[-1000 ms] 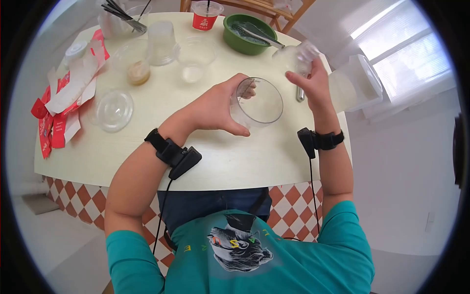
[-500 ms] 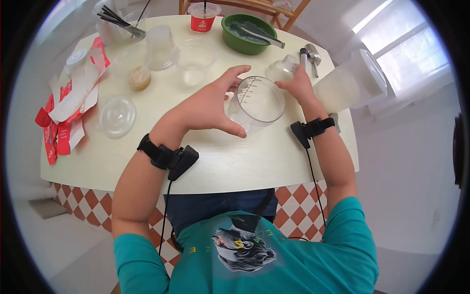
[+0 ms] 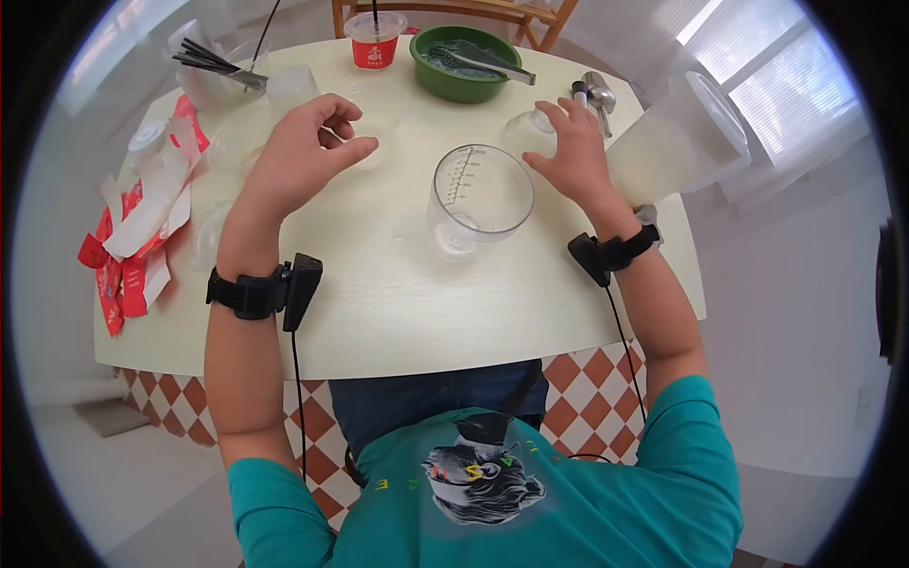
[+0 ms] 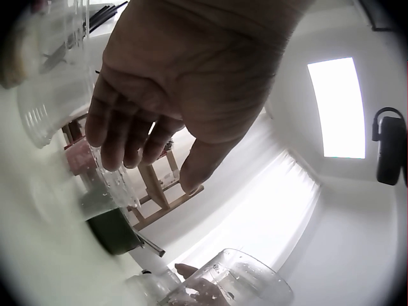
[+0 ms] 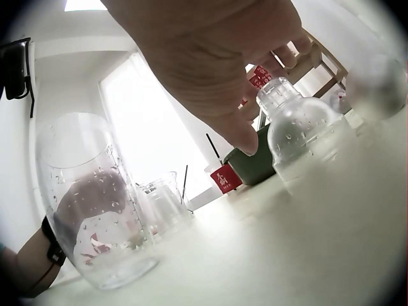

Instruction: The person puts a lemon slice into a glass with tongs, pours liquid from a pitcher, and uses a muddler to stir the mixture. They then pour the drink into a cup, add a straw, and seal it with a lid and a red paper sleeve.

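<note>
Right hand (image 3: pixel 574 156), fingers spread and seemingly holding nothing, is just beside the dome (image 5: pixel 298 131); left hand (image 3: pixel 305 151), loosely curled and empty, hangs near a clear cup (image 3: pixel 290 85). Between the hands the jug (image 3: pixel 478 199) stands upright on the table (image 3: pixel 398 322), touched by neither. Dome and jug are wet, hence probably slippery: a firm wrap round neck or wall likely serves best.

wall (image 3: pixel 805 284): white | floor (image 3: pixel 595 409): brown-and-white diamond pattern | table (image 3: pixel 398 327): pale | chair (image 3: pixel 552 26): wooden, beyond table | window (image 3: pixel 803 99): bright, right
</note>
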The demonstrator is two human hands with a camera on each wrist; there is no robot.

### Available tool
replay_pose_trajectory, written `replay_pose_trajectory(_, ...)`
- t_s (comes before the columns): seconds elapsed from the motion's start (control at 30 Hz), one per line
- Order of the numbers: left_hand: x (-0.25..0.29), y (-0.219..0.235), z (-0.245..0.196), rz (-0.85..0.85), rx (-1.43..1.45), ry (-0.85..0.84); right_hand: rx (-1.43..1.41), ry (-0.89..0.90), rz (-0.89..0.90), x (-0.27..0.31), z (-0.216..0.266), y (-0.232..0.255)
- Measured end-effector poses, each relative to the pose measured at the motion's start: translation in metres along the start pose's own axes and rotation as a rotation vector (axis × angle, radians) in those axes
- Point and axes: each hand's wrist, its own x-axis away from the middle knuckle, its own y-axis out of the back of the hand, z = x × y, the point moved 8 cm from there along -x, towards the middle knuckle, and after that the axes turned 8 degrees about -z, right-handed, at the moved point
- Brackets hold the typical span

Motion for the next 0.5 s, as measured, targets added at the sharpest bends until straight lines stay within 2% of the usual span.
replay_pose_trajectory(0.07, -0.004, -0.002, 0.0, -0.007, -0.026, -0.021, 0.021, -0.09, 0.092, 0.0, -0.005, -0.008)
replay_pose_trajectory(0.33, -0.014, -0.019, 0.011, 0.021, -0.047, -0.021, 0.126, -0.08, 0.069, -0.005, -0.028, -0.018)
replay_pose_trajectory(0.4, -0.013, -0.016, 0.005, -0.046, -0.073, -0.107, 0.159, -0.066, 0.083, -0.008, -0.028, -0.018)
replay_pose_trajectory(0.5, -0.01, -0.007, 0.0, -0.006, 0.002, -0.051, 0.154, -0.039, 0.026, -0.015, -0.027, -0.014)
